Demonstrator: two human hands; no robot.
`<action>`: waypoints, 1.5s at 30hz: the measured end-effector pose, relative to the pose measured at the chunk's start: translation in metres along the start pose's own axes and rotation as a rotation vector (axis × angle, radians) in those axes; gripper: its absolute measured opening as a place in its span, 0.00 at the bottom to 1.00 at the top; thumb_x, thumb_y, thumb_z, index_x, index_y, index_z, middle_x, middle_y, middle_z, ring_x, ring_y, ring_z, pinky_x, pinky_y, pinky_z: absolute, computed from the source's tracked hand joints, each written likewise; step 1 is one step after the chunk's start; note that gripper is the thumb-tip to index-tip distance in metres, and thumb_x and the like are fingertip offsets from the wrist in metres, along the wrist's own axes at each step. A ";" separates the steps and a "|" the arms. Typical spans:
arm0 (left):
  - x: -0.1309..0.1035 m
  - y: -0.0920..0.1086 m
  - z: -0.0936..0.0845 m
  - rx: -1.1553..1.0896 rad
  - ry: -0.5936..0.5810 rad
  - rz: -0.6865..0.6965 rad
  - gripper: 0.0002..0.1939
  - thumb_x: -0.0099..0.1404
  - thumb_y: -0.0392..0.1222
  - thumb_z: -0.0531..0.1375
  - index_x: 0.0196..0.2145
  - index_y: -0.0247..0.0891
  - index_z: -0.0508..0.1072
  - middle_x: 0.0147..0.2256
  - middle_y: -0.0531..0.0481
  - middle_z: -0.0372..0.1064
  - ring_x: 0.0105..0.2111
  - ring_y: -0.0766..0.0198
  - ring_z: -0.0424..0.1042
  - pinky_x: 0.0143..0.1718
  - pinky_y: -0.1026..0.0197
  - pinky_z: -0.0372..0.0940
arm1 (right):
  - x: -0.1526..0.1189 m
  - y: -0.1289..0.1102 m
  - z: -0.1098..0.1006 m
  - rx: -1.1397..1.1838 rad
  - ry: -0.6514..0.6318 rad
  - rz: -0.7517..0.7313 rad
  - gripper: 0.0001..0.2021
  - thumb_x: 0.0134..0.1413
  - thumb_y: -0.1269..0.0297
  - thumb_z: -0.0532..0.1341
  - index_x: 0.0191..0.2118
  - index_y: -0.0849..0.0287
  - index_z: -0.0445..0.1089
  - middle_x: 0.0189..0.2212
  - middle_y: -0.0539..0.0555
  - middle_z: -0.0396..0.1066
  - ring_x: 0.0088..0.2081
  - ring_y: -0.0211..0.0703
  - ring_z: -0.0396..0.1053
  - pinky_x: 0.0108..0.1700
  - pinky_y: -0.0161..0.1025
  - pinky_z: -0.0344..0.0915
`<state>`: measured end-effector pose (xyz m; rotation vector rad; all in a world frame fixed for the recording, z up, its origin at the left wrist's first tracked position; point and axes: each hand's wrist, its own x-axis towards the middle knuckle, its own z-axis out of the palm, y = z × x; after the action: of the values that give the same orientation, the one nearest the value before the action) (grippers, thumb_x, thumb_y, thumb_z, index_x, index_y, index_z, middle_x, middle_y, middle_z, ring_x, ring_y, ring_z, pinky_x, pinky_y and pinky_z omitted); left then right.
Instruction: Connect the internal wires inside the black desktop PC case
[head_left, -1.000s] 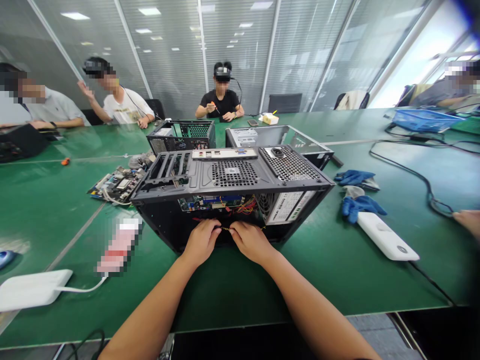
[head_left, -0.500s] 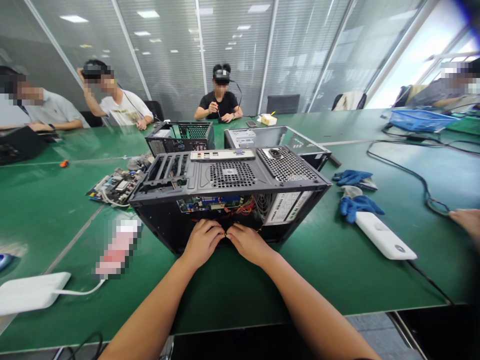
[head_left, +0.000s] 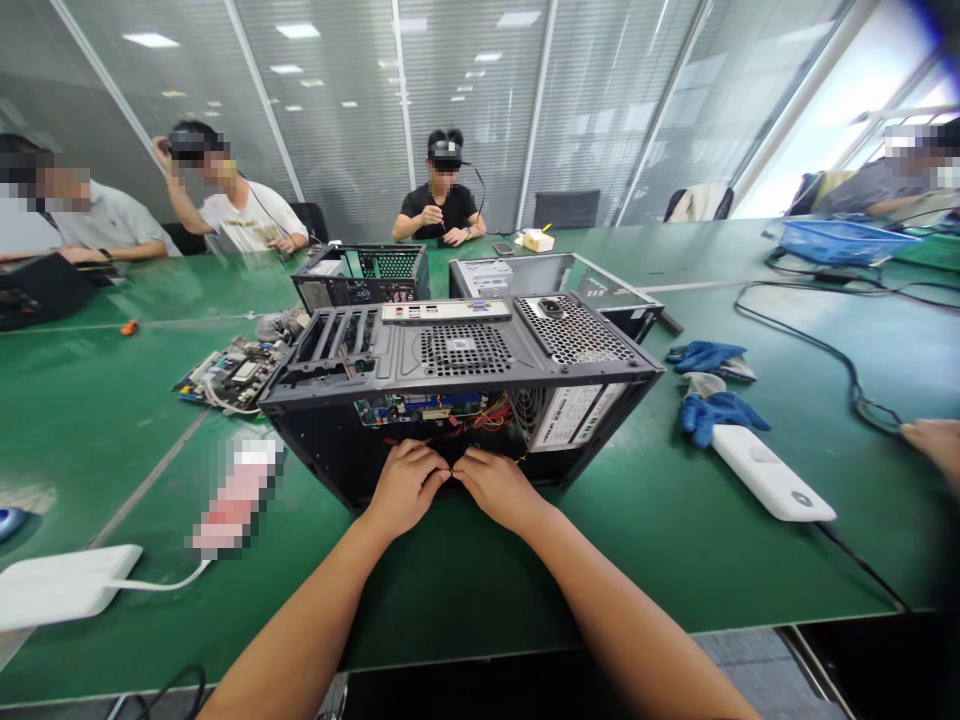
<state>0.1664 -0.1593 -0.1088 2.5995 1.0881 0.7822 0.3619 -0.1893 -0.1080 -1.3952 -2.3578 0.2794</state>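
Observation:
A black computer case (head_left: pixel 330 440) lies on the green table in front of me, its vented back panel facing up and its open side toward me. Inside show a motherboard (head_left: pixel 420 406), a power supply (head_left: pixel 574 415) with a white label, and a bundle of red and yellow wires (head_left: pixel 493 414). At the opening's near edge my left hand (head_left: pixel 405 485) and my right hand (head_left: pixel 495 485) almost meet, fingertips pinched. Between them is a thin dark cable (head_left: pixel 451 472), with a bit of yellow wire to the right; the fingers hide most of it.
Behind stand two more open cases (head_left: pixel 360 270). A loose circuit board (head_left: pixel 236 375) lies left, near a white power bank (head_left: pixel 67 585). Blue gloves (head_left: pixel 720 410), another white power bank (head_left: pixel 772 475) and a black cable (head_left: pixel 825 345) are on the right. A person's hand (head_left: pixel 934 445) shows at the right edge.
My hands stay pinched at the same spot, with only tiny finger shifts. The yellow on the cable between my fingertips shows less now. The case has not moved.

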 end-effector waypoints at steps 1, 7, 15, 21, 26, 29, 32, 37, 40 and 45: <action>0.000 0.000 0.000 -0.006 -0.001 -0.008 0.07 0.70 0.41 0.57 0.35 0.41 0.75 0.34 0.50 0.74 0.42 0.56 0.67 0.45 0.52 0.62 | 0.000 0.000 0.000 -0.001 0.002 0.000 0.10 0.67 0.68 0.54 0.38 0.58 0.72 0.35 0.52 0.70 0.36 0.38 0.68 0.37 0.35 0.61; -0.001 0.000 0.001 0.009 0.035 0.017 0.09 0.71 0.42 0.55 0.38 0.42 0.75 0.36 0.48 0.74 0.42 0.56 0.67 0.46 0.52 0.62 | -0.001 -0.003 -0.004 0.048 -0.003 0.033 0.10 0.68 0.67 0.53 0.41 0.59 0.71 0.38 0.54 0.70 0.39 0.39 0.69 0.40 0.34 0.62; -0.004 -0.002 0.003 0.072 0.032 0.064 0.08 0.70 0.41 0.56 0.39 0.43 0.76 0.38 0.47 0.74 0.44 0.55 0.67 0.47 0.51 0.62 | 0.001 0.000 -0.001 -0.038 -0.098 0.036 0.12 0.69 0.65 0.53 0.36 0.58 0.72 0.35 0.53 0.71 0.35 0.38 0.69 0.35 0.34 0.59; -0.005 -0.004 0.003 0.105 0.043 0.108 0.09 0.70 0.44 0.56 0.41 0.43 0.77 0.37 0.47 0.74 0.44 0.54 0.65 0.46 0.51 0.61 | 0.000 0.000 -0.002 -0.075 -0.120 0.023 0.13 0.69 0.64 0.52 0.38 0.58 0.73 0.35 0.53 0.72 0.34 0.39 0.70 0.35 0.34 0.58; -0.005 -0.001 0.002 0.133 0.034 0.094 0.09 0.71 0.42 0.55 0.39 0.42 0.76 0.37 0.48 0.74 0.45 0.54 0.65 0.47 0.51 0.59 | -0.001 -0.003 -0.006 -0.043 -0.099 0.013 0.11 0.69 0.67 0.52 0.39 0.58 0.71 0.36 0.53 0.71 0.36 0.38 0.69 0.36 0.34 0.58; -0.004 0.002 0.001 0.162 0.017 0.082 0.09 0.71 0.42 0.55 0.38 0.41 0.75 0.36 0.48 0.74 0.45 0.54 0.65 0.47 0.50 0.58 | -0.001 -0.003 -0.006 -0.039 -0.089 0.012 0.11 0.68 0.67 0.53 0.38 0.58 0.72 0.35 0.52 0.71 0.35 0.38 0.69 0.36 0.34 0.58; -0.003 0.005 0.001 0.186 0.001 0.069 0.08 0.71 0.41 0.55 0.37 0.40 0.74 0.34 0.48 0.74 0.44 0.53 0.65 0.46 0.50 0.57 | 0.000 -0.001 -0.003 -0.079 -0.073 0.007 0.11 0.68 0.66 0.53 0.37 0.59 0.72 0.34 0.52 0.71 0.35 0.38 0.69 0.35 0.34 0.58; -0.001 0.007 0.002 0.180 -0.020 0.041 0.08 0.70 0.40 0.55 0.36 0.40 0.74 0.33 0.49 0.74 0.43 0.54 0.66 0.45 0.51 0.57 | 0.002 0.000 -0.001 -0.158 -0.059 -0.024 0.13 0.68 0.66 0.53 0.35 0.60 0.73 0.34 0.53 0.71 0.35 0.39 0.69 0.36 0.34 0.59; -0.001 0.006 0.002 0.174 -0.002 0.043 0.08 0.70 0.40 0.55 0.36 0.40 0.74 0.33 0.49 0.74 0.42 0.54 0.66 0.44 0.51 0.57 | 0.002 -0.001 -0.003 -0.155 -0.061 -0.013 0.12 0.68 0.67 0.53 0.36 0.60 0.73 0.34 0.53 0.72 0.35 0.39 0.69 0.36 0.34 0.59; -0.003 0.004 0.002 0.169 0.043 0.087 0.07 0.70 0.41 0.56 0.38 0.40 0.75 0.35 0.48 0.74 0.42 0.55 0.65 0.45 0.52 0.58 | 0.002 -0.002 -0.005 -0.132 -0.078 0.007 0.12 0.68 0.68 0.52 0.37 0.60 0.72 0.34 0.53 0.72 0.34 0.39 0.69 0.34 0.34 0.58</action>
<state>0.1683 -0.1640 -0.1101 2.7997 1.1038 0.8003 0.3616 -0.1887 -0.1026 -1.4773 -2.4752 0.1868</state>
